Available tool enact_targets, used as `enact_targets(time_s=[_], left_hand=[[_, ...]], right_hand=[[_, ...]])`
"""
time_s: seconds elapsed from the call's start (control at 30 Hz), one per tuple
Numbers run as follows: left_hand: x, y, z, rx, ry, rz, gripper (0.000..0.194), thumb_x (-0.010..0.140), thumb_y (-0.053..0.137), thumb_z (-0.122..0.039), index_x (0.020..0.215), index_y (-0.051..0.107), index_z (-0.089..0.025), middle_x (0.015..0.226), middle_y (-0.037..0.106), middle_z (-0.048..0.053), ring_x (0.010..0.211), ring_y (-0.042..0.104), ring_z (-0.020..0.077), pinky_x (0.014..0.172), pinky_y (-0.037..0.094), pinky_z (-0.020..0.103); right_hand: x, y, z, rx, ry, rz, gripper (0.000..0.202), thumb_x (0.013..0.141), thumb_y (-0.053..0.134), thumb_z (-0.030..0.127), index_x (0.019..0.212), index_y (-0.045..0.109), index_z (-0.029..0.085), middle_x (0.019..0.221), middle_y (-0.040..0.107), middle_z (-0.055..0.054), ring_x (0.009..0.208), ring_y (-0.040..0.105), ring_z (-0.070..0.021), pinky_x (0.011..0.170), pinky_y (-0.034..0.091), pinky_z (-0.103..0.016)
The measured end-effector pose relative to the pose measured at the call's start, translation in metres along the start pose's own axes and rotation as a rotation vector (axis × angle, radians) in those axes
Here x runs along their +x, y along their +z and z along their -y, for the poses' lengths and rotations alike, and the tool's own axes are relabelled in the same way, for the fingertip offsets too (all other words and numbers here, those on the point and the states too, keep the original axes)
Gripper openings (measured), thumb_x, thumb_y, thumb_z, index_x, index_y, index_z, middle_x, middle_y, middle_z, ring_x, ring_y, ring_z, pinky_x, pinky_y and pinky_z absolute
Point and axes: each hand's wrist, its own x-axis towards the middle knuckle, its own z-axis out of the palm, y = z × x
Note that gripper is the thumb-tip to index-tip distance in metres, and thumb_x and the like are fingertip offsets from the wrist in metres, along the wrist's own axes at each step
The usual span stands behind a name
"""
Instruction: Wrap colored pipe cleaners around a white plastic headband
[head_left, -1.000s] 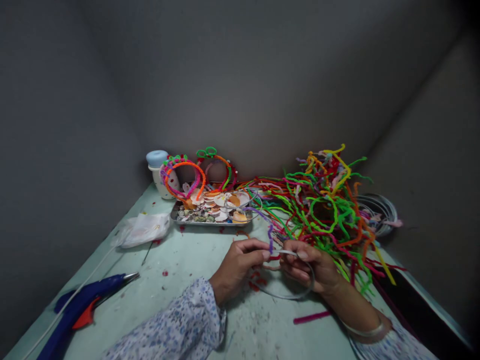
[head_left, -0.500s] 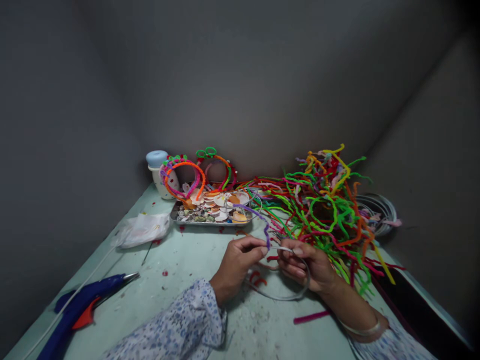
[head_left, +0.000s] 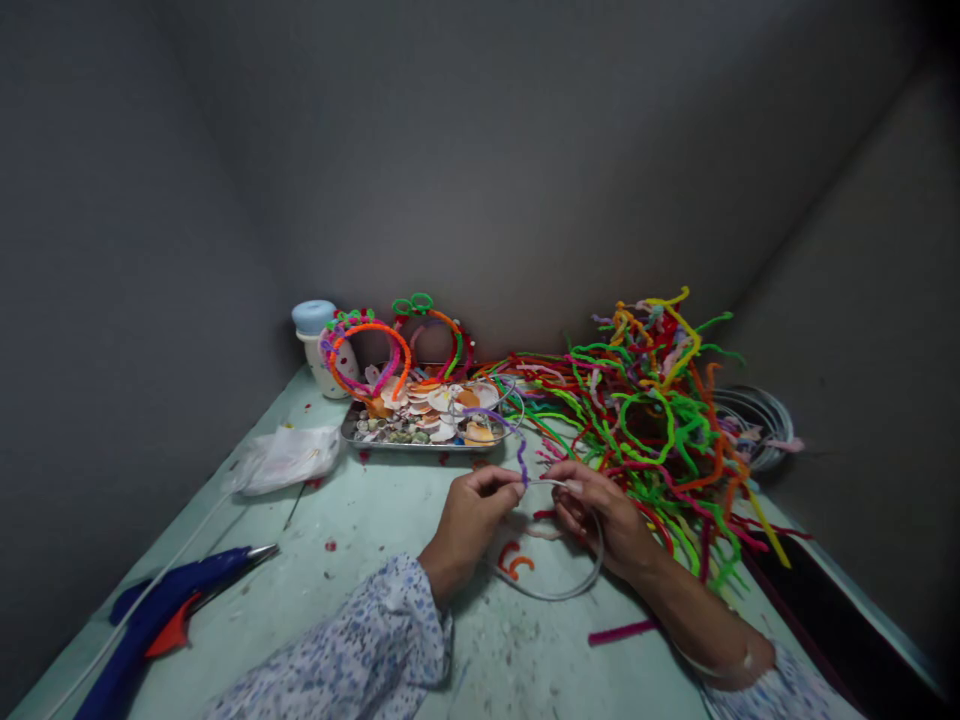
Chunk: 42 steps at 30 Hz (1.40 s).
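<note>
A grey wire ring (head_left: 551, 597) hangs between my two hands, low over the table. My left hand (head_left: 474, 517) pinches the ring together with the lower end of a purple pipe cleaner (head_left: 523, 450), which rises and bends away to the upper left. On the ring's right side, my right hand (head_left: 600, 510) grips the wire between thumb and fingers. The fingertips of both hands are a short gap apart. Small orange curled pieces (head_left: 514, 562) lie on the table, seen through the ring.
Behind my hands stands a metal tray (head_left: 424, 447) of shells with decorated headbands (head_left: 367, 330). A lidded jar (head_left: 326, 350), plastic bag (head_left: 289, 458) and blue glue gun (head_left: 180, 590) are at left. Tangled pipe cleaners (head_left: 652, 420) and a wire coil (head_left: 772, 425) are at right.
Both hands and the ring have shifted slightly to the left. The right hand has turned a little and its fingertips sit nearer the left hand's. The purple pipe cleaner moved along.
</note>
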Motion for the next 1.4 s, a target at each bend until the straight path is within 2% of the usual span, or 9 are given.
enact_targets(time_s=[0.1,0.27,0.43,0.73,1.4], left_hand=[[0.001,0.000,0.001,0.014,0.006,-0.010,0.014,0.064,0.074,-0.026,0.071,0.072,-0.014,0.063,0.059,0.001,0.056,0.047,0.0103,0.055,0.034,0.023],[0.001,-0.001,0.002,0.009,0.002,-0.006,0.019,0.064,0.075,-0.029,0.075,0.072,-0.014,0.066,0.062,0.003,0.058,0.048,0.0108,0.056,0.037,0.023],[0.002,-0.001,0.004,0.062,0.039,-0.012,0.023,0.063,0.076,-0.032,0.078,0.072,-0.014,0.073,0.064,0.005,0.065,0.053,0.0136,0.060,0.040,0.025],[0.003,-0.003,0.009,0.152,0.118,-0.043,0.020,0.067,0.073,-0.030,0.079,0.072,-0.015,0.069,0.061,0.004,0.064,0.053,0.0141,0.061,0.040,0.026],[0.004,-0.003,0.013,0.203,0.154,-0.047,0.015,0.070,0.067,-0.027,0.077,0.069,-0.014,0.071,0.063,0.003,0.065,0.054,0.0126,0.061,0.040,0.023]], right_hand=[[0.000,0.000,-0.004,-0.155,-0.076,-0.077,0.022,0.078,0.065,0.032,0.095,0.064,0.018,0.048,0.045,0.007,0.041,0.038,-0.0070,0.039,0.027,-0.017],[0.000,0.000,-0.006,-0.304,-0.096,-0.157,0.024,0.080,0.064,0.036,0.094,0.064,0.017,0.046,0.046,0.007,0.039,0.036,-0.0068,0.038,0.025,-0.017],[0.001,0.002,-0.005,-0.325,-0.102,-0.166,0.023,0.079,0.064,0.036,0.093,0.065,0.017,0.046,0.046,0.007,0.039,0.037,-0.0067,0.037,0.026,-0.017],[0.002,0.001,-0.007,-0.347,-0.082,-0.149,0.025,0.081,0.062,0.038,0.095,0.063,0.017,0.044,0.042,0.009,0.037,0.034,-0.0062,0.036,0.024,-0.018],[0.003,0.002,-0.010,-0.371,-0.058,-0.153,0.023,0.083,0.059,0.037,0.094,0.061,0.018,0.043,0.041,0.009,0.037,0.033,-0.0068,0.037,0.024,-0.019]])
